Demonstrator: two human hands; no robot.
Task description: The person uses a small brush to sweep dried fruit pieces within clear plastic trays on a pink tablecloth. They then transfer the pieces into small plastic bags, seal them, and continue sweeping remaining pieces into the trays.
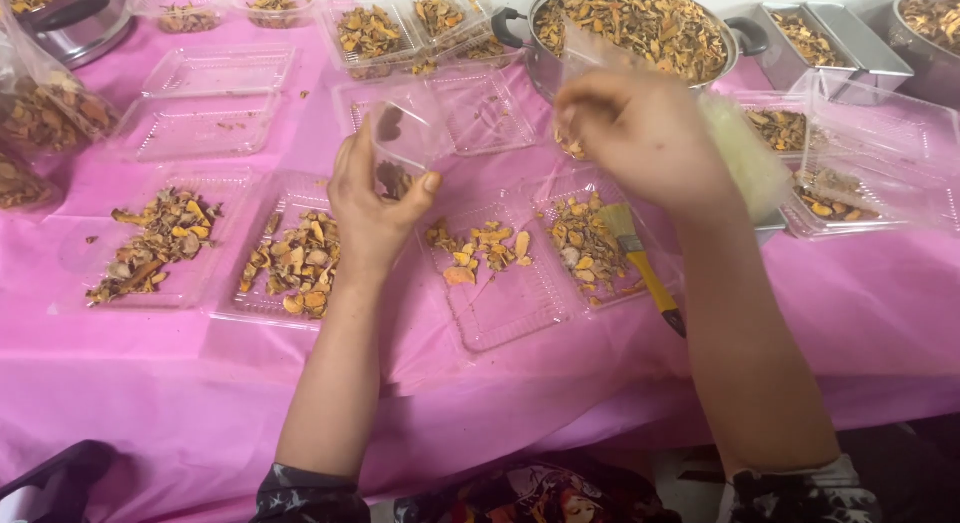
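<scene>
— What is the left hand (375,208) holding?

— A small clear plastic tub (405,133), just above the middle of the frame. Its fingers close around the tub's lower edge, thumb on the right side. A few dark pieces sit inside; what they are is hard to make out.

— And the right hand (640,133)?

— Right of centre, seen from the back and blurred. Its fingers curl inward, but whether they pinch anything I cannot tell. It partly hides a big metal pot (545,68) of dried yellow-brown chips.

— What lies below the hands?

— Four clear trays in a row on the pink worktop (150,383), each with dried chips: far left tray (155,243), second tray (295,263), third tray (495,268), fourth tray (590,243). A yellow-handled brush (640,263) lies across the fourth.

— Elsewhere?

— Two empty trays (215,98) at upper left; more filled trays along the top edge, cut off. Metal containers (830,33) at upper right are partly out of frame.
</scene>
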